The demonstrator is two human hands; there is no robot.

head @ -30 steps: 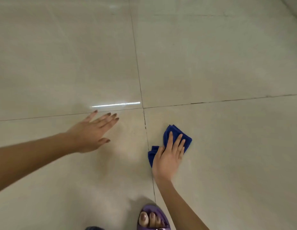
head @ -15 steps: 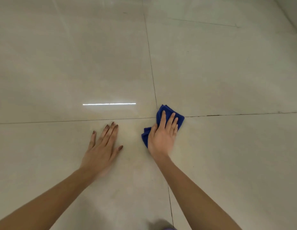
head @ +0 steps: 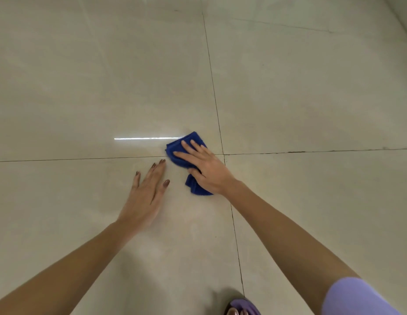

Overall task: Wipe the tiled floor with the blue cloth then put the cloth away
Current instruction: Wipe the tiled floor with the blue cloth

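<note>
Pressing a crumpled blue cloth flat against the tiled floor, the right hand lies on top with fingers spread and extended, not clenched. The cloth sits directly beneath them, just left of the grout crossing, its length running near-to-far. The left hand rests flat, empty, just beside it.

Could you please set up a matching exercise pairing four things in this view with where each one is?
Things:
1. blue cloth
2. left hand
3. light streak
4. purple sleeve

Places:
A. bottom right corner
B. flat on the bare tile
C. under the right hand
D. reflected just left of the cloth

Pairs: 1-C, 2-B, 3-D, 4-A
</note>
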